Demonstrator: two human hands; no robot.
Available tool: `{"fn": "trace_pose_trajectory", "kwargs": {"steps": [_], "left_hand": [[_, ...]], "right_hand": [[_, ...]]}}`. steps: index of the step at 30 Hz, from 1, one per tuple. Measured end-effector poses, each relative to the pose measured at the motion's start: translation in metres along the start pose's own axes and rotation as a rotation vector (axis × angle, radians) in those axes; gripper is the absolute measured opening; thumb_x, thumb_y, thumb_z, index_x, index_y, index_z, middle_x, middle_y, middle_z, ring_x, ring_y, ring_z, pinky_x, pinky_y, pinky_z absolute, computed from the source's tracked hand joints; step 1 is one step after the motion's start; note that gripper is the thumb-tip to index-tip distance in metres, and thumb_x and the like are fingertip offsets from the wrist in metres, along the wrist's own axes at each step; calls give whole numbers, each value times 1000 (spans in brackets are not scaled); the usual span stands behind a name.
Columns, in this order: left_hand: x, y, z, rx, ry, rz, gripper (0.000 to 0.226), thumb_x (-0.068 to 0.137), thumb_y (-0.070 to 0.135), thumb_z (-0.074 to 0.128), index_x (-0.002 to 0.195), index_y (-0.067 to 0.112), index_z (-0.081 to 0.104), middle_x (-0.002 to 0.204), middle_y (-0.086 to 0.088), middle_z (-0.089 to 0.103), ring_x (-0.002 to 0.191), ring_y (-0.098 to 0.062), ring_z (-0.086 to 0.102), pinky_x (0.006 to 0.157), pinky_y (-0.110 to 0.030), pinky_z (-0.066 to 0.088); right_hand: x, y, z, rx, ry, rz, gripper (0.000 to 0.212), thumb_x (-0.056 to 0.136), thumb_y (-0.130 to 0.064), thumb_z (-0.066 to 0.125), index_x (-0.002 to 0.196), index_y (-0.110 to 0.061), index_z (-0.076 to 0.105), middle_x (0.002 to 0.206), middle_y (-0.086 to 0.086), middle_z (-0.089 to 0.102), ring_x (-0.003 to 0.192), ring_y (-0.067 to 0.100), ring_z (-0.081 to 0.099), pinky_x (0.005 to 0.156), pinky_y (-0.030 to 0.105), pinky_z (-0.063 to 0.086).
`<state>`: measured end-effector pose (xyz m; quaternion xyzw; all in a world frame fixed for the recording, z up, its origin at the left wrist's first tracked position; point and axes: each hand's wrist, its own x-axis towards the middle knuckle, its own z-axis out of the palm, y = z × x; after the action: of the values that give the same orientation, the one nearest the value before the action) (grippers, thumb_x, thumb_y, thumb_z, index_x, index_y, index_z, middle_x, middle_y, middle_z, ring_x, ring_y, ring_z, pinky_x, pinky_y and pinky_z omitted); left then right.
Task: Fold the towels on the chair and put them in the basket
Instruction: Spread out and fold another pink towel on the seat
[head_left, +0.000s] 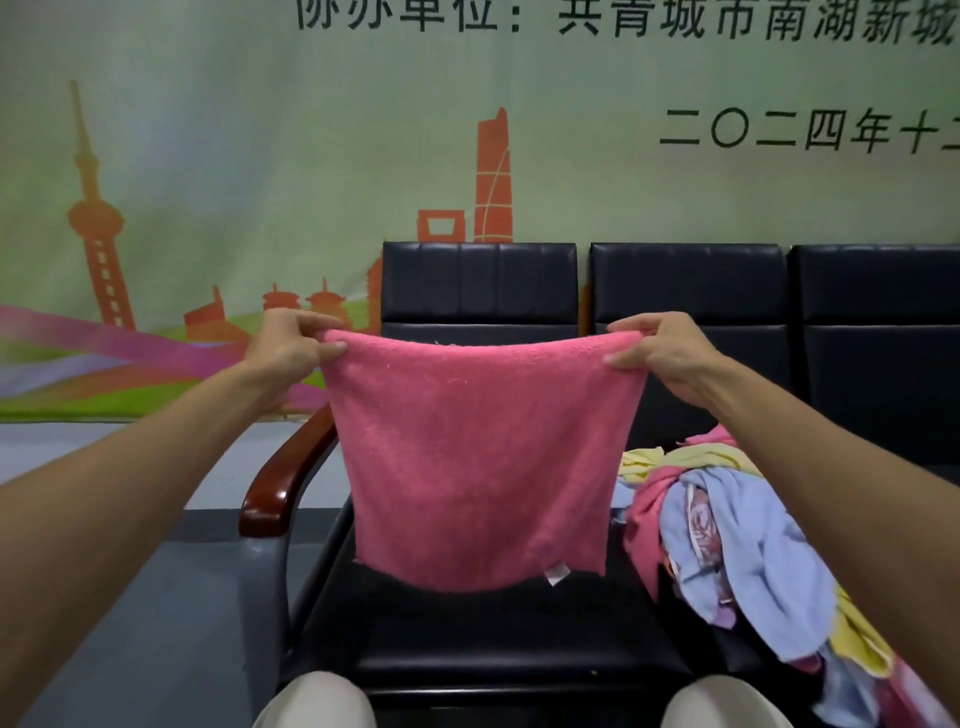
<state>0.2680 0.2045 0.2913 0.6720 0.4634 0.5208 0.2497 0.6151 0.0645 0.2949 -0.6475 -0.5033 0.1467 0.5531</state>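
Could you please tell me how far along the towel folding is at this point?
Done: nothing that shows; no folded towel and no basket is in view. In hand: the left hand and right hand pinch the top corners of a pink towel, which hangs flat above the chair seat. Left: folding it, then the heap of towels on the next seat, and putting all in the basket.

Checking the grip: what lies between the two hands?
The pink towel, its top edge stretched from left hand to right hand, in the head view.
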Motion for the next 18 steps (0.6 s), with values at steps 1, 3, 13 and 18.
{"fn": "trace_pose_trajectory", "kwargs": {"steps": [1,3,13,18], "left_hand": [[-4,0,-1,176,63,86,32,83,0,69,115,-1,67,112,-16,68,97,-21,58,89,-30,47],[-11,1,-3,445,166,256,22,88,6,66,109,-2,70,105,-19,70,90,-25,61,82,-33,48],[-34,-19,-2,323,126,211,10,97,8,54,95,7,63,96,-17,66,89,-35,63,82,-46,54],[-40,-35,-4,17,25,-52,18,100,9,48,93,4,64,84,-10,63,84,-32,64,79,-52,57]], "right_hand": [[1,0,2,-134,53,-59,40,77,-1,76,115,-8,68,112,6,62,105,22,58,83,30,51],[1,-1,6,-332,190,-181,24,83,-8,73,107,-11,72,102,3,66,96,17,60,76,26,48],[-21,14,5,-433,168,-217,15,94,-10,60,102,-9,74,87,1,65,85,17,62,71,32,53],[-41,24,4,-154,118,-85,12,78,-10,78,90,-12,76,80,4,71,72,14,67,52,18,55]]}}
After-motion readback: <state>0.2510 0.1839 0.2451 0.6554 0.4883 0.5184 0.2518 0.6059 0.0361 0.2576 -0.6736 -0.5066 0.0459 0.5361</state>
